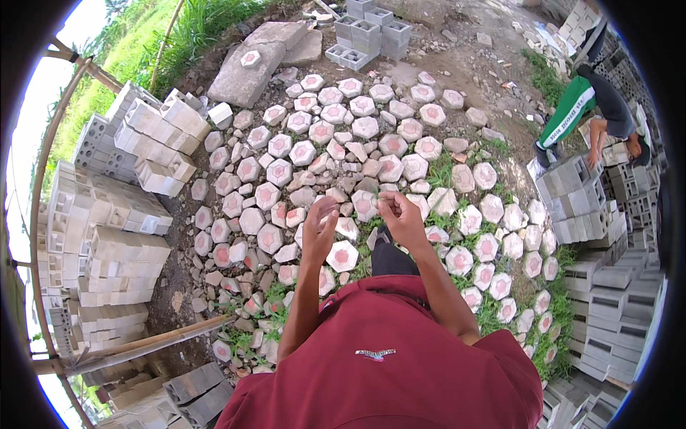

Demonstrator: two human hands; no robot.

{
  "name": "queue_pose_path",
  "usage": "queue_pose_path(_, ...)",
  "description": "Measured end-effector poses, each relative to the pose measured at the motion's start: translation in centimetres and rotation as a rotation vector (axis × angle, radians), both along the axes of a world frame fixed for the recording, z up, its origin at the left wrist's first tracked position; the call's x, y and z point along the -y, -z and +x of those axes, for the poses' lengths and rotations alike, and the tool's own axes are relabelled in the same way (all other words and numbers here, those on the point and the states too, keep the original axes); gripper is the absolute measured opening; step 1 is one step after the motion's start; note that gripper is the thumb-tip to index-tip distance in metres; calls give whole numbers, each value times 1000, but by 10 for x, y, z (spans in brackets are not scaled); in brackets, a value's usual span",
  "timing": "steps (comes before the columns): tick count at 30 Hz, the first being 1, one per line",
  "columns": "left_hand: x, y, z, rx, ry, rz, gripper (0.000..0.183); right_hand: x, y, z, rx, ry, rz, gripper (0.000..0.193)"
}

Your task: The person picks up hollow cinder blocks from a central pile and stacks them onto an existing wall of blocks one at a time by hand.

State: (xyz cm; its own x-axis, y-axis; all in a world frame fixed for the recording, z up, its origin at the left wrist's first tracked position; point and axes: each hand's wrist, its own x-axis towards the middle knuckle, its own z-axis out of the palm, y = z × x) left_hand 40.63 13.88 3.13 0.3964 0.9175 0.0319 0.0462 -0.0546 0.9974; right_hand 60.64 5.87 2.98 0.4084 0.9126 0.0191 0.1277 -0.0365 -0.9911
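Note:
My left hand (319,223) is raised in front of me with nothing visible in it, the thumb apart from loosely bent fingers. Close to its right, my right hand (401,219) has thumb and fingertips drawn together in a pinch. Whatever it may hold is too small to make out. Between and beneath both hands lies a hexagonal paving block (364,205) with a reddish centre, on the ground. A similar white-rimmed block (342,256) sits below the left wrist. Broken stones (303,196) lie beyond the left hand.
Hexagonal blocks spread over uneven ground, with grass between them on the right. Hollow concrete blocks (128,257) are stacked at left, more (364,36) at the far side. At right, another person (607,107) bends over grey blocks (572,193). A bamboo pole (150,344) crosses the lower left.

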Motion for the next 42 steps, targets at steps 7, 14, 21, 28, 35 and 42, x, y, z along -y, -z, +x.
queue_pose_path(7,-132,-28,59,-66,-57,14,35,-139,-30,86,29,-80,-14,27)
queue_pose_path(14,-242,-11,103,40,-128,-122,37,-254,-30,131,21,-78,-48,32)
queue_pose_path(21,-396,22,138,45,-81,-166,41,-365,-6,174,-51,47,-69,29)
queue_pose_path(28,-555,29,147,-24,-96,-144,39,-510,14,180,-26,76,-184,31)
queue_pose_path(35,-660,17,181,-132,43,-163,39,-620,-10,201,-111,98,-205,31)
queue_pose_path(42,-734,19,233,-204,66,-174,39,-671,-4,261,-192,158,-246,28)
